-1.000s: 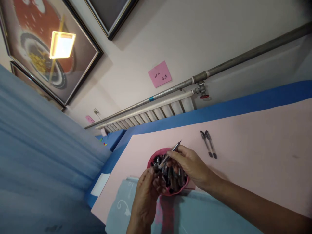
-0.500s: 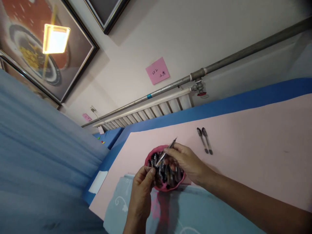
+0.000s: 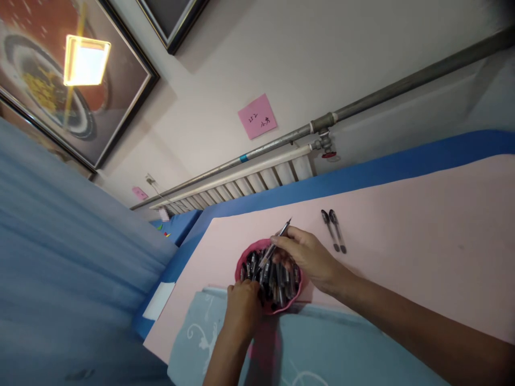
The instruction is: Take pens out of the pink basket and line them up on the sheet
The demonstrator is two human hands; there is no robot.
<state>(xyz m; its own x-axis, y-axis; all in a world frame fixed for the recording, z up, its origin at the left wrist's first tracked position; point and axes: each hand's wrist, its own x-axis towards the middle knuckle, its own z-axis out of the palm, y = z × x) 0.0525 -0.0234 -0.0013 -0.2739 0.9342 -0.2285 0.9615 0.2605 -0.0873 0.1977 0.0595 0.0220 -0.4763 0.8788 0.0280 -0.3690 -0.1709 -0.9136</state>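
Observation:
A pink bowl [image 3: 241, 260] full of several dark pens stands on the pink table top [image 3: 402, 241]. My right hand [image 3: 308, 255] is above the bowl's far side, fingers pinched on one thin pen [image 3: 277, 240] that points up and away. My left hand [image 3: 242, 309] rests at the bowl's near rim, fingers curled down among the pens; what they hold, if anything, is hidden. Two black pens [image 3: 333, 230] lie side by side on the table to the right of the bowl.
A light blue cloth [image 3: 322, 354] covers the near table edge under the bowl. A blue strip, a radiator [image 3: 241, 185] and a pipe run along the wall behind. A pink note [image 3: 257, 116] is stuck to the wall. A blue curtain [image 3: 60, 268] hangs at left.
My left hand has dropped from the raised pen's lower end down to the bowl's near rim. My right hand keeps the pen, nearly in place.

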